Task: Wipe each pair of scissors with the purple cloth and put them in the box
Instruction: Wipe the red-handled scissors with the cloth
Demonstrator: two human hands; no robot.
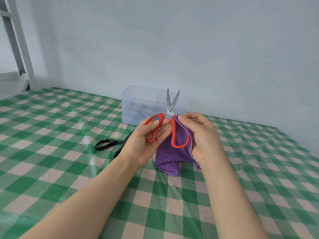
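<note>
Forearms, both bare, reach in from the near edge over a green-and-cream checked sheet point(69, 178), and we meet the hands just above it, close together. Our left hand point(141, 142) grips the left loop of the red scissors point(173, 133); its fingers point(164, 131) are curled behind the loop and the thumb lies across the front of it. Our right hand point(203, 137) holds the purple cloth point(168, 159), its thumb and bent fingers pinching the top edge of the cloth right beside the other red handle. The cloth hangs down behind that loop and ends in a thick fold low by the sheet, though we cannot tell whether it rests there. The scissors stand upright between the hands, handles spread, with the steel blades pointing up and parted in a narrow V. Just left of our left wrist lie the black scissors point(105, 144), flat on the sheet and partly hidden behind the hand. Further back stands the box point(133, 99), clear plastic with no lid on, directly behind the raised blades. A faint grey shape shows through its wall — too dim for us to name. Behind it rises a pale blue wall point(189, 49), and at far left a white metal frame point(22, 49) leans upward.
</note>
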